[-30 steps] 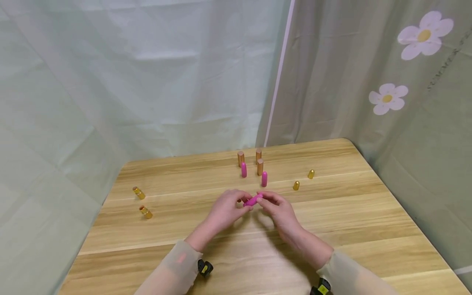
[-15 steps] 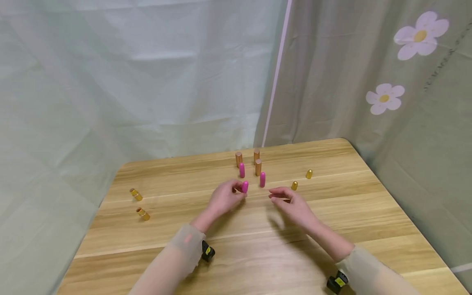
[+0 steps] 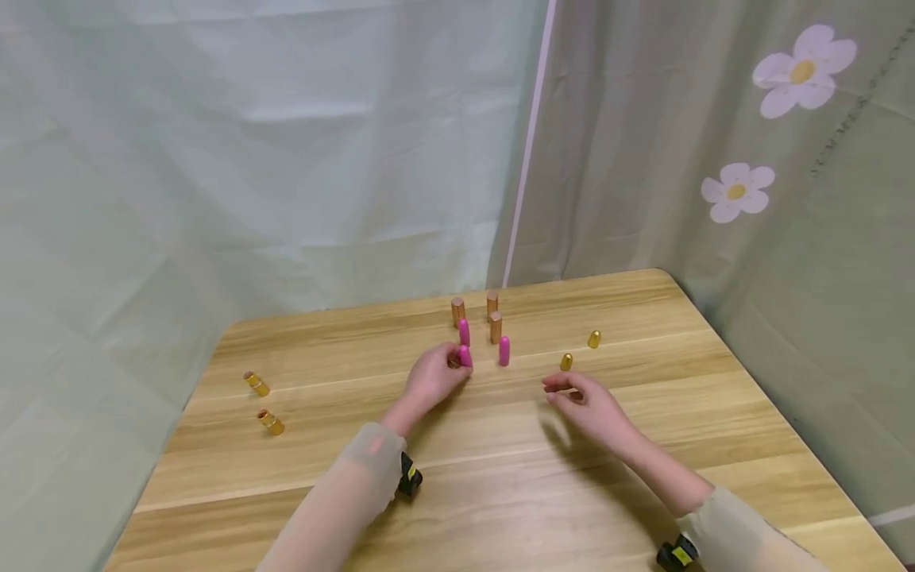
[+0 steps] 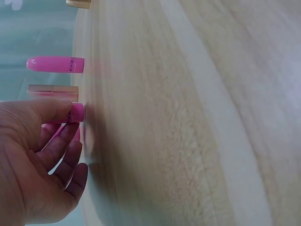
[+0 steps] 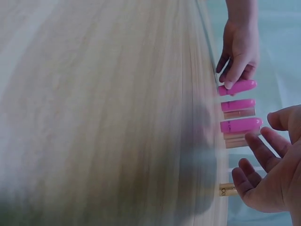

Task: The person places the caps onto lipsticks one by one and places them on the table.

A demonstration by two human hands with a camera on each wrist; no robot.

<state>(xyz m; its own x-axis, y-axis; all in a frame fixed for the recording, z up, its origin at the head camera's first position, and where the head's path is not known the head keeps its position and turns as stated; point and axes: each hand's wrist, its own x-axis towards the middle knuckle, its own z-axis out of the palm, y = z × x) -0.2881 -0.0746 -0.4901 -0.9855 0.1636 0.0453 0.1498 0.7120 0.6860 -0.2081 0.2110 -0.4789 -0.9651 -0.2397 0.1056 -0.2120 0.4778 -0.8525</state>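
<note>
My left hand pinches a pink lipstick tube with a rounded top, between thumb and fingers. It stands upright, its base at or just above the table; I cannot tell which. Beyond it rises a second pink lipstick tube, and a third pink lipstick tube stands to the right. In the left wrist view the held pink tube shows dark lettering near its base. My right hand hovers over the table with loosely bent fingers and holds nothing. The nearest thing to it is a small gold bullet-shaped piece.
Three copper-coloured tubes stand behind the pink ones. Another gold bullet-shaped piece stands farther right. At the left, two gold tubes lie on the wooden table. A pale curtain hangs behind the table.
Both hands held the pink lipstick tube a second ago. My right hand has let go and moved right; my left has carried the tube up and left toward the other pink ones, now upright.
</note>
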